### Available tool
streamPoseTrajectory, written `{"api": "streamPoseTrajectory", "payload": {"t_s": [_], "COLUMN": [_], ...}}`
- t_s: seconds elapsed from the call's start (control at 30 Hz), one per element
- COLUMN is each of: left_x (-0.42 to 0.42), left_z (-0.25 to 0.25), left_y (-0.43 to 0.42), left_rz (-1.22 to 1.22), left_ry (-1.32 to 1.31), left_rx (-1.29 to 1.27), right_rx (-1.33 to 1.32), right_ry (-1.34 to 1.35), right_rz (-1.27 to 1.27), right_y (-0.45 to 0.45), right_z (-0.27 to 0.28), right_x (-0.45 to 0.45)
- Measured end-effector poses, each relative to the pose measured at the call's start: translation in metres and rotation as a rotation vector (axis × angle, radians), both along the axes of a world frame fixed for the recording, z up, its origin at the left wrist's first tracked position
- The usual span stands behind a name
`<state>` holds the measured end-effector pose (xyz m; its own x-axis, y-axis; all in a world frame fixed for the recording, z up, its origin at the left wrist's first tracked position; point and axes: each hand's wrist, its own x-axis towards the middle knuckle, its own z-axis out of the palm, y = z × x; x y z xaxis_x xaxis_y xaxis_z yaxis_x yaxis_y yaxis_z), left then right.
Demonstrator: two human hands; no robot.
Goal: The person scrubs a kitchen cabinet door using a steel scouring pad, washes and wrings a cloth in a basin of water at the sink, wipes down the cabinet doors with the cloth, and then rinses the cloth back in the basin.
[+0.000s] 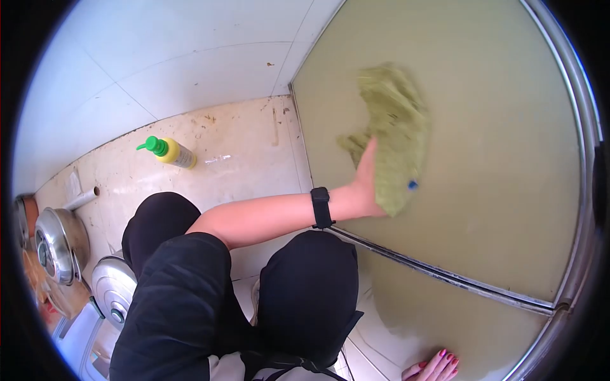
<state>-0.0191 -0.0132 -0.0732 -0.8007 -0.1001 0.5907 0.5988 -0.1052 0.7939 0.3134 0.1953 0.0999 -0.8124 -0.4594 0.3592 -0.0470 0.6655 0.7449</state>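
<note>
Stretched across from the left, my left hand (363, 187) presses a yellow-green cloth (403, 127) against the large greenish panel (495, 159). Its thumb shows, while the other fingers are hidden under the cloth, which is slightly blurred and bears a small blue spot. A black band (322, 207) circles that wrist. At the bottom right edge, my right hand (433, 367) is partly in view, its red-nailed fingers stretched out near the lower panel (470, 324), with nothing visible in them.
A yellow bottle with a green pump (171, 152) stands on the stained pale ledge (241, 140) by the white tiled wall (184, 51). Metal pots (67, 244) and a round lid (114, 286) lie at left. A metal rail (445, 273) divides the panels. My dark-clothed knees (308, 279) are below my arm.
</note>
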Motion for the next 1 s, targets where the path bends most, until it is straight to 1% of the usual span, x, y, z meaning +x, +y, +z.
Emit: {"api": "streamPoseTrajectory", "payload": {"t_s": [0.07,0.1,0.23,0.3,0.37,0.43,0.47,0.53,0.6,0.63,0.67,0.7,0.73,0.8,0.83,0.9,0.93,0.97,1.0], "left_x": [-0.002,-0.002,0.011,0.023,0.03,0.029,0.022,0.012,0.004,0.0,-0.005,-0.012,-0.018,-0.022,-0.022,-0.03,-0.031,-0.025,-0.016], "left_z": [0.005,-0.001,-0.045,-0.074,-0.103,-0.124,-0.131,-0.129,-0.121,-0.113,-0.104,-0.091,-0.076,-0.041,-0.017,0.034,0.054,0.07,0.085], "left_y": [0.007,0.011,0.005,0.002,0.003,0.009,0.015,0.005,-0.014,-0.024,-0.033,-0.04,-0.048,-0.065,-0.075,-0.099,-0.109,-0.121,-0.138], "left_rz": [-0.079,-0.125,-0.349,-0.501,-0.697,-0.854,-0.553,-0.281,-0.397,-0.456,-0.514,-0.365,-0.217,0.049,-0.039,0.117,0.194,-0.04,-0.281], "left_ry": [0.127,0.168,0.273,0.28,0.232,0.214,0.583,0.847,0.668,0.581,0.493,0.498,0.493,0.22,-0.137,-0.236,-0.282,-0.385,-0.479], "left_rx": [-0.076,-0.102,-0.186,-0.217,-0.232,-0.251,-0.385,-0.46,-0.364,-0.317,-0.272,-0.332,-0.393,-0.276,-0.008,0.072,0.114,0.351,0.586], "right_rx": [0.025,-0.008,0.024,0.002,0.007,-0.019,-0.041,0.003,0.052,0.054,0.032,0.026,0.014,-0.114,-0.186,-0.339,-0.457,-0.568,-0.773], "right_ry": [0.004,0.011,-0.001,-0.038,-0.059,-0.065,-0.063,-0.046,-0.034,-0.017,0.012,0.033,0.064,0.151,0.193,0.272,0.229,0.186,0.062], "right_rz": [0.008,0.027,0.035,0.03,0.025,0.022,0.018,-0.033,-0.087,-0.073,0.037,0.139,0.19,0.18,0.177,0.169,0.226,0.287,0.336], "right_y": [0.0,0.001,0.002,-0.005,-0.008,-0.008,-0.009,-0.001,0.004,-0.011,-0.027,-0.054,-0.065,-0.054,-0.049,-0.047,-0.059,-0.074,-0.095], "right_z": [0.002,-0.001,-0.001,0.0,0.001,0.003,0.002,-0.002,-0.005,0.0,0.001,0.005,0.007,-0.001,-0.009,-0.029,-0.04,-0.049,-0.049], "right_x": [-0.01,-0.018,-0.045,-0.057,-0.065,-0.06,-0.055,-0.03,-0.008,-0.018,-0.032,-0.056,-0.064,-0.055,-0.051,-0.046,-0.054,-0.066,-0.087]}}
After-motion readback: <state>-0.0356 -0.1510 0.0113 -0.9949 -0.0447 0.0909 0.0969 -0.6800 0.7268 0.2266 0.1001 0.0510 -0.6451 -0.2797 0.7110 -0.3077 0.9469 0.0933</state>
